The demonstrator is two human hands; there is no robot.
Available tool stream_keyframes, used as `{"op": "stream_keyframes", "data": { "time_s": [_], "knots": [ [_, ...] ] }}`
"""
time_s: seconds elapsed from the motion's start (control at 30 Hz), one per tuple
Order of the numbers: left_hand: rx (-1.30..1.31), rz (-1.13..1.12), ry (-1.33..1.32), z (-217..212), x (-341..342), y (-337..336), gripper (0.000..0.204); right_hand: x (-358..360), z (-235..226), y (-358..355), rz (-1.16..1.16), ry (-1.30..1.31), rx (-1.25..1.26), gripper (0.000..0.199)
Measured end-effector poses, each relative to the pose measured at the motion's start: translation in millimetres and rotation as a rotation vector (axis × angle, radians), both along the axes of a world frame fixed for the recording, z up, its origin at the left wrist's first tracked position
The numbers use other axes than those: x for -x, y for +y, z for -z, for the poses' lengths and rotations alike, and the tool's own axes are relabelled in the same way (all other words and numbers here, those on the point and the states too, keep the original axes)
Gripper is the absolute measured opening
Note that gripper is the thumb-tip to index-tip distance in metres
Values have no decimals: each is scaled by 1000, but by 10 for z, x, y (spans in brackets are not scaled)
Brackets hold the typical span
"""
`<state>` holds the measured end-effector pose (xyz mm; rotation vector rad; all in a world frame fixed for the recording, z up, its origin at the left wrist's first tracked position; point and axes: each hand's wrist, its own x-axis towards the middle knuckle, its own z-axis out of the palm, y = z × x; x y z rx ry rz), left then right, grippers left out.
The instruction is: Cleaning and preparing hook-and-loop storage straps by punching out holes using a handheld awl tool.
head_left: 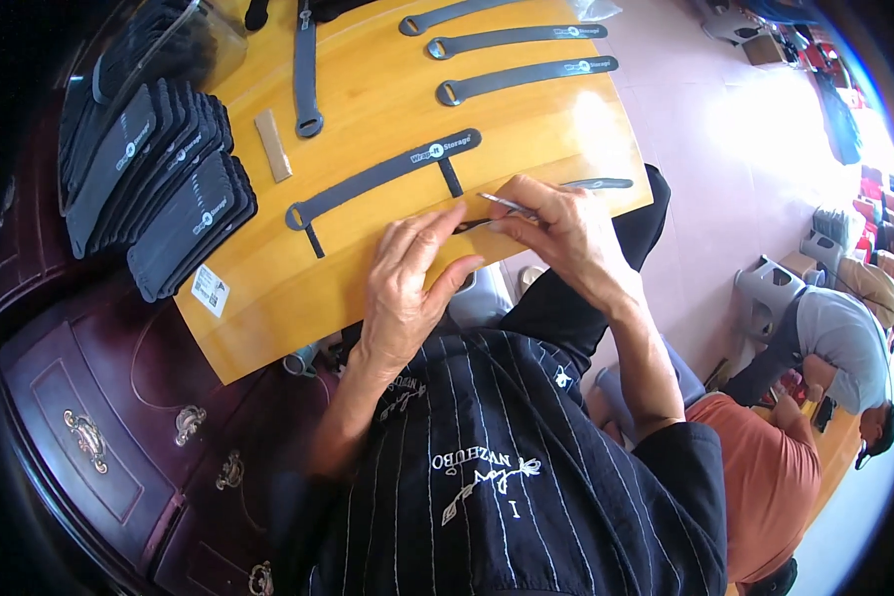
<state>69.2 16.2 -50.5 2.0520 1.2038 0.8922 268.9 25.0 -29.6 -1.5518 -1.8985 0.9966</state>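
Note:
My right hand (571,233) is closed around a slim silver tool (507,204), whose exact kind I cannot make out. Below that tool a short dark strip (473,225) runs from the right fingers toward my left hand (404,278). The left hand hovers over the table's near edge, its thumb spread away from the fingers and its fingertips near the strip's end. Just beyond both hands lies a long dark strap (368,181) with a looped end and pale print. Two small black strips, a right one (451,178) and a left one (314,240), stick out below it.
On the yellow table (238,338), several straps (526,82) lie at the far side, beside a brown strip (273,145). Stacked dark straps (184,223) and a clear bin (223,35) stand left. Dark drawers (89,437) adjoin. Two people (765,477) sit at right.

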Motion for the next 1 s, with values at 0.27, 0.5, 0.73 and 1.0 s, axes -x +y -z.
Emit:
{"op": "stream_keyframes", "data": {
  "time_s": [0.27,0.5,0.73,1.0],
  "knots": [
    [611,-337,-512,-24,566,33,8,-178,46,54,83,-110,47,22],
    [620,-476,-603,-3,861,92,15,-119,-73,201,92,54,233,25],
    [676,-563,-720,-10,1003,102,19,-23,10,319,110,63,195,20],
    [526,-644,-446,-10,962,182,17,11,58,390,306,157,239,17]
  ]
}}
